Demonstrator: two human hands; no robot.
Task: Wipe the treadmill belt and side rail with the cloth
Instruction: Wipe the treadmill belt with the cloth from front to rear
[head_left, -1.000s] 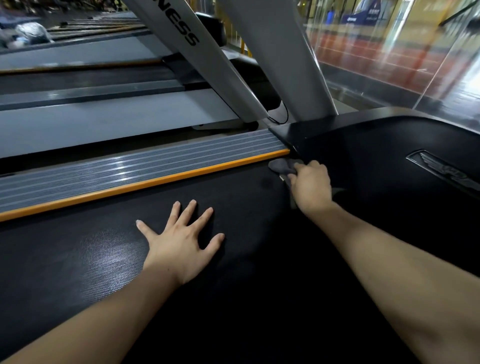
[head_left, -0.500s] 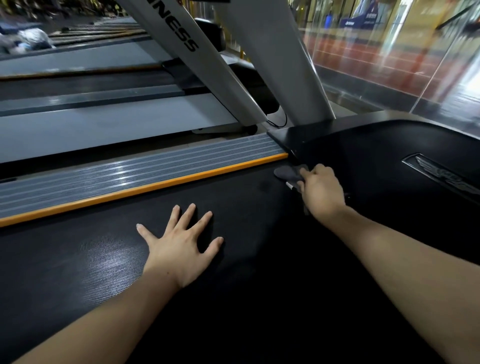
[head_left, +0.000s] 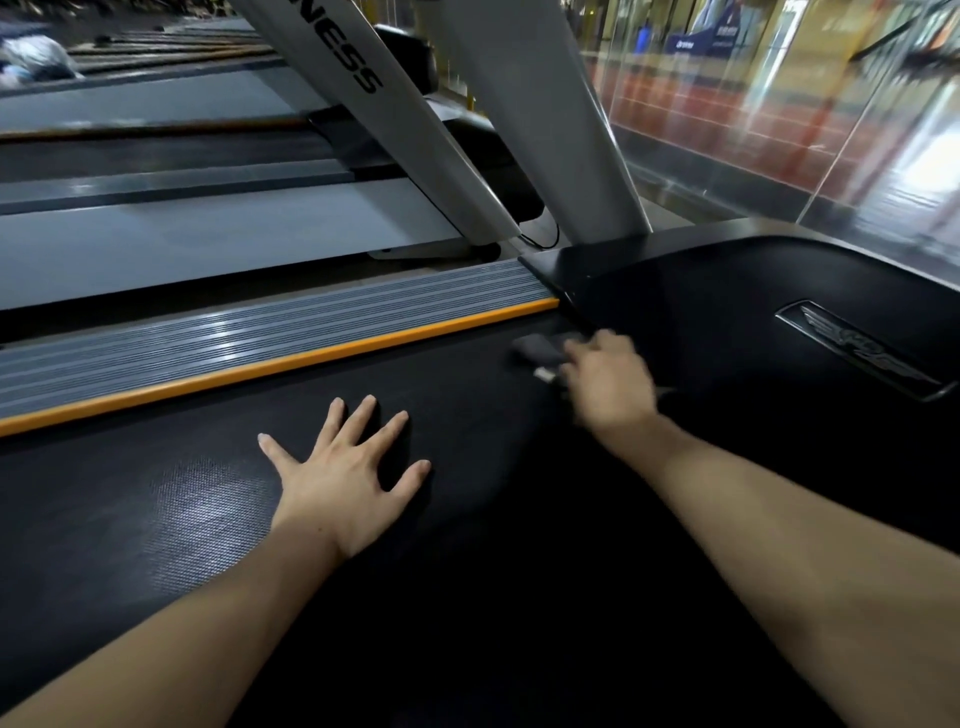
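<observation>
Two bare hands on the belt (head_left: 467, 597), forearms reaching in from the near edge. Left hand (head_left: 345, 478) lies flat, palm down, fingers straight and fanned apart, pressing on the black textured surface. A pale sheen shows on the belt just left of its thumb.

Right hand (head_left: 610, 382) is ahead and to the right of the left, well apart from it, blurred. Its fingers curl over a dark cloth (head_left: 540, 348), which bunches out past the knuckles on the left. A small light tag sticks out under the cloth by the fingertips. Cloth sits on the belt at its front end, touching or just beside the black hood (head_left: 727, 322); blur hides which.

Beyond both hands runs the rail (head_left: 234, 345), grey and ribbed, with an orange strip (head_left: 270, 366) along the belt side. Strip ends just beyond and left of the cloth, apart from it.

Hood to the right of the right hand carries a winged badge (head_left: 857, 351). Two white uprights (head_left: 415, 130) rise beyond the rail. Glass wall (head_left: 779, 119) farther right.
</observation>
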